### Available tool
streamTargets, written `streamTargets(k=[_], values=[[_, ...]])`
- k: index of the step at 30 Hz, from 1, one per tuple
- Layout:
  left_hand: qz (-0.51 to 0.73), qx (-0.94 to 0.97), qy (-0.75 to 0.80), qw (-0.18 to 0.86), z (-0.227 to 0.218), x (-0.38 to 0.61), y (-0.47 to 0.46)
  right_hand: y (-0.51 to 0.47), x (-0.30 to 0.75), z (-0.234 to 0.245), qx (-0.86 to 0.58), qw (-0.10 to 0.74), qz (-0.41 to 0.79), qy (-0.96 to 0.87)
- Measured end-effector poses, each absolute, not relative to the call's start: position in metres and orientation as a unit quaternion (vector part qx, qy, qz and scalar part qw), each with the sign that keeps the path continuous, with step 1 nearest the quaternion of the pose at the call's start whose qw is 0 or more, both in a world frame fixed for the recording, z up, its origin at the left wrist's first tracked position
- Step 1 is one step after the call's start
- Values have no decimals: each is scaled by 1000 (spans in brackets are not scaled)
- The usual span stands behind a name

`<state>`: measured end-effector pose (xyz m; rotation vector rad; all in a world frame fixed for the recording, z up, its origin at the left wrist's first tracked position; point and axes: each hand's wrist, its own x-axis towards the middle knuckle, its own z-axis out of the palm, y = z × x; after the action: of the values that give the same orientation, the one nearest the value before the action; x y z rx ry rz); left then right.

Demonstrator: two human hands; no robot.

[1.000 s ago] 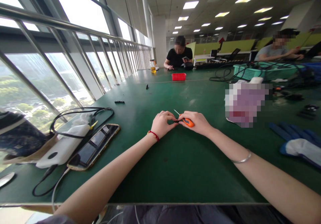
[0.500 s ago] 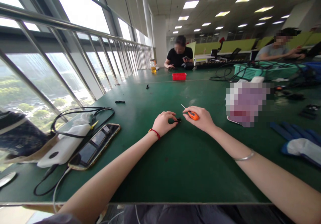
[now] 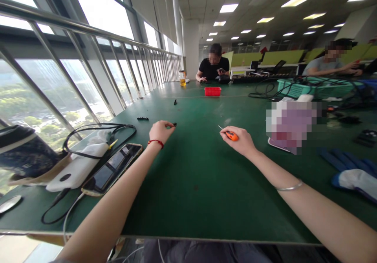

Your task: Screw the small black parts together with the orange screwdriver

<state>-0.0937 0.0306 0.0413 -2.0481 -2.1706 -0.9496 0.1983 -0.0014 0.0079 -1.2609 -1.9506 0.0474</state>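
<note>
My left hand (image 3: 161,132), with a red bracelet at the wrist, pinches a small black part (image 3: 174,124) between thumb and fingertips, over the left-middle of the green table (image 3: 188,200). The part's exact kind is too small to make out. My right hand (image 3: 240,140) is wrapped round an orange-handled screwdriver (image 3: 231,136), its thin shaft pointing up and to the left. Beyond the left hand lie two more small black pieces, one elongated (image 3: 143,118) and one farther back (image 3: 175,102).
A phone (image 3: 113,169), a white power bank (image 3: 78,167) and cables lie at left. Farther back stand a red tray (image 3: 212,92) and a green basket (image 3: 318,89). Blue-and-white gloves (image 3: 353,176) rest at right. One person sits across the table, another at far right.
My left hand has moved left and slightly away from me with the small black part, apart from my right hand. My right hand, still holding the screwdriver, has shifted slightly right.
</note>
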Motion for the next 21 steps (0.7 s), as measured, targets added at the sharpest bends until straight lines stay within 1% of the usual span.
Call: streamTargets(k=[4,9,13,16,21], values=[[-268,-561,-783,25,53,-137,34,-2,198,8,-495,392,25,-775],[-172,-532,-829,8,57,-153,34,-2,198,8,-489,383,32,-784],[-128,-522,-843,-18,62,-164,35,0,198,6,-486,378,37,-787],[-133,-532,-835,-43,66,-174,35,1,199,4,-482,376,39,-791],[-193,-516,-835,-2,67,-181,33,1,200,4,-484,365,51,-793]])
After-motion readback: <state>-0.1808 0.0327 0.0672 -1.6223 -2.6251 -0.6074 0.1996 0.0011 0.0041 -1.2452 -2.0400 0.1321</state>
